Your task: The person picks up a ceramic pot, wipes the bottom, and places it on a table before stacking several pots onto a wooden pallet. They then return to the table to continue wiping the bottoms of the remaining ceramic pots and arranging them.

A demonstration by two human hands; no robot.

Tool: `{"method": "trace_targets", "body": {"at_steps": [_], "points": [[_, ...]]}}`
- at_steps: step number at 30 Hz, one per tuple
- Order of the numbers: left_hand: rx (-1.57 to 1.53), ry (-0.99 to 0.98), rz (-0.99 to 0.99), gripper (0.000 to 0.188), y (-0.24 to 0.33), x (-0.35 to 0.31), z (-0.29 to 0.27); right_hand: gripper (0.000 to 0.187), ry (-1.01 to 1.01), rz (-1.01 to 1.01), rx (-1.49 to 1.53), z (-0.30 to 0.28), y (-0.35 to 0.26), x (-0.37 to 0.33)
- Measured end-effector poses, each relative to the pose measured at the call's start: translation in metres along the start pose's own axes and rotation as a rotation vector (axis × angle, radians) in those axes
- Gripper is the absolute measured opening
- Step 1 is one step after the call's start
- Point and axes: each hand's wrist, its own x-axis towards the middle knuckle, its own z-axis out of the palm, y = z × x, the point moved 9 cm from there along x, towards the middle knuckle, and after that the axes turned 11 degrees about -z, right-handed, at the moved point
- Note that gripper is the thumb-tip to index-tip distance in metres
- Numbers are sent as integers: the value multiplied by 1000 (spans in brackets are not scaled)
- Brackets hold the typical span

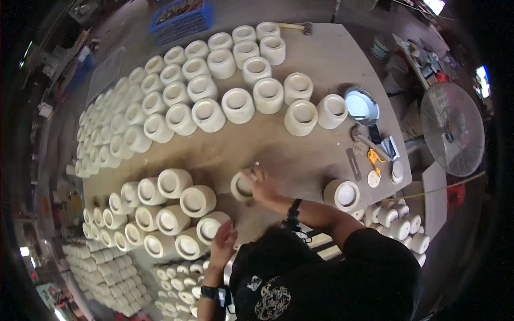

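Note:
My right hand point(261, 186) is over the right side of a round off-white plaster mould point(241, 185), its fingers at the rim. This mould stands apart from the others in the middle of the table. A tiny white bit shows by the fingertips, too small to name. Lower down, my left hand point(222, 245) has its fingers stretched out beside another plaster mould point(212, 227) at the right end of the near group; whether they touch it I cannot tell. Both wrists wear dark bands.
Rows of similar moulds point(206, 115) fill the far left of the table point(332, 59). A metal basin point(361, 106), an orange tool point(374, 156) and a lone mould point(341, 194) are on the right. A hammer point(300, 27) lies at the far edge; a fan point(452, 128) stands beyond the right edge.

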Motion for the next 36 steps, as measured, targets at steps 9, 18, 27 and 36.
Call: {"method": "trace_targets", "body": {"at_steps": [9,18,27,36], "points": [[483,217,160,45,21,-6,-17,83,484,-144,-127,-116,84,61],[613,207,228,40,5,-7,-15,127,203,270,-459,-165,207,70],[619,140,209,40,-2,0,-5,135,16,127,-531,-163,210,66],[601,159,189,39,-11,-9,-2,126,-247,68,-388,-180,219,77]]}}
